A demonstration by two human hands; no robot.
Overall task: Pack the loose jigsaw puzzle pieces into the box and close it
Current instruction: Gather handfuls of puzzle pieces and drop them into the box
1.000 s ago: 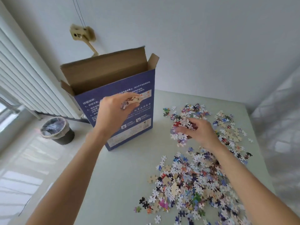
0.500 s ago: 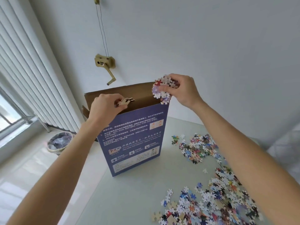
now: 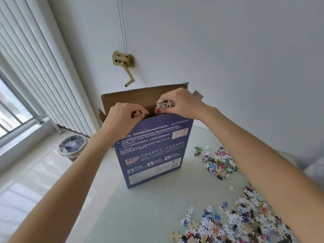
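1. Now our right hand (image 3: 182, 104) grips a bunch of puzzle pieces (image 3: 164, 106) directly over the upright box (image 3: 152, 151)'s open mouth.
2. Our left hand (image 3: 122, 118) pinches one piece (image 3: 137, 113) at the same rim.
3. Flat, knobbed cardboard pieces (image 3: 245, 220) litter the desk (image 3: 140, 211) right of the box.

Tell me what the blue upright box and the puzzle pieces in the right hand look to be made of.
The tall blue printed box looks like cardboard: raw brown inner walls and flaps, a smooth printed blue face, possibly coated. The handful of small interlocking puzzle pieces gripped by the right hand looks like thin die-cut card, with pale backs and printed colour fronts; wood cannot be ruled out.
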